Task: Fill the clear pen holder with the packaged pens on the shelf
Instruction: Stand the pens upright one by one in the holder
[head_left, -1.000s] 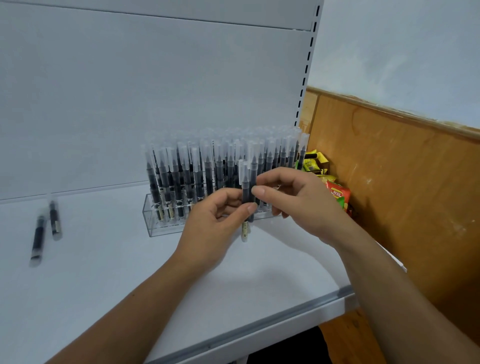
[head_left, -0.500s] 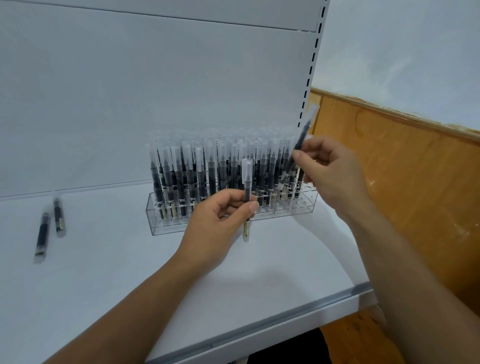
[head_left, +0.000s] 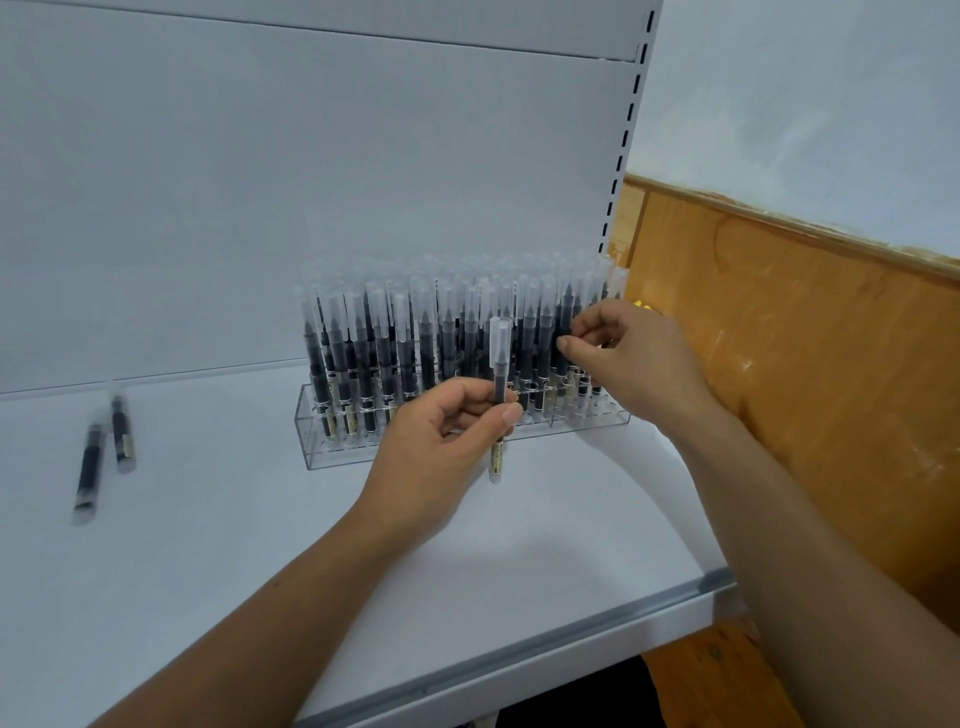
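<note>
Left hand (head_left: 441, 441): grips a spare pen (head_left: 500, 364) upright just in front of the holder, probably kept ready as the next one to go in.
Right hand (head_left: 634, 358): fingertips pinch an end pen (head_left: 562, 312) at the holder's right, apparently steering it into a hole.
Shelf (head_left: 260, 571): white, carries everything.
Clear pen holder (head_left: 311, 436): far centre, nearly full.
Two packaged pens (head_left: 91, 467): lying flat at the left, well apart from the holder, not yet loaded.

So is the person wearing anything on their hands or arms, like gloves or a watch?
No gloves, rings or watch: the left hand and right hand are bare. The left arm and right arm are bare too, with no sleeves in view. The nails that show are short and plain.
</note>
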